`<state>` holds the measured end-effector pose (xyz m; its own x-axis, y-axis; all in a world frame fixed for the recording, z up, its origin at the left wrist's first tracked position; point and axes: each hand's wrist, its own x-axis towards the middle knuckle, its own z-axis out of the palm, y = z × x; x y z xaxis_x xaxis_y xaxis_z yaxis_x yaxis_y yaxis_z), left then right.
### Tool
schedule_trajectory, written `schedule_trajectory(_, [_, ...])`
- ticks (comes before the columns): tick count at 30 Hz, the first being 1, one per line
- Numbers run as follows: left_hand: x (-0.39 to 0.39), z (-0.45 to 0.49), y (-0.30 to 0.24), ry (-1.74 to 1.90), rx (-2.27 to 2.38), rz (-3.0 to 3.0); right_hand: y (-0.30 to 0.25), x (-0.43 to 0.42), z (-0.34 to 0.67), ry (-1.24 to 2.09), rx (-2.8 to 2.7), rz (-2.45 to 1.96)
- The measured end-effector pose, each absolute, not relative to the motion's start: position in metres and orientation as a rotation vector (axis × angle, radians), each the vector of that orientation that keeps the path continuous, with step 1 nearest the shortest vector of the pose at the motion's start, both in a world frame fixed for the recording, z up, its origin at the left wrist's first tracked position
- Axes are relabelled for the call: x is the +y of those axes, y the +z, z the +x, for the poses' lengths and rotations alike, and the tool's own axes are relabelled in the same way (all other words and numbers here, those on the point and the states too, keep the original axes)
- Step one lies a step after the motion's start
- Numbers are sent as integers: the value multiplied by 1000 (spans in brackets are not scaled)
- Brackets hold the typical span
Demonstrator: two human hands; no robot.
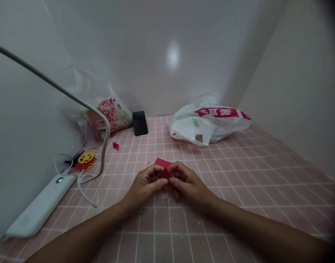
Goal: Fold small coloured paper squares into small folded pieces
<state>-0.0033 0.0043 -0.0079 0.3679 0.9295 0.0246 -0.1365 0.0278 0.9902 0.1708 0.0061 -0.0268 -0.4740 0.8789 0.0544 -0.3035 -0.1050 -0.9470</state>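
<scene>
Left hand (145, 184) and right hand (188, 182) meet mid-worktop (238, 175), each with a narrow pinching grip on the red paper (163, 164). I'd say line up the edges, then crease firmly.

red paper (162, 163) matt, folded; pink grid tablecloth (238, 175) smooth; white plastic bag (208, 124) crinkly, glossy; black phone (140, 123) glossy; power bank (37, 210) matt plastic.

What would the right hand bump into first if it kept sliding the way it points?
The red folded paper, most likely: the right hand points left and away and already pinches it. Right behind comes the left hand, though depth is hard to judge.
</scene>
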Motion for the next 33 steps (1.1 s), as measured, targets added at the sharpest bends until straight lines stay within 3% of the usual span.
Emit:
schedule_trajectory(9, [-1,-4,-5,1098,1086,1559,-20,-1,176,1300,-1548,-876])
schedule_trajectory(14, [-4,-6,-5,1158,1100,2078,-13,-4,175,1161,-1707,-880])
schedule_trajectory(24, [-7,-6,-3,1285,1060,2350,-23,-4,173,1438,-1492,-848])
schedule_trajectory(33, [-4,-6,1,1202,1137,2191,-19,2,175,1377,-1465,-747])
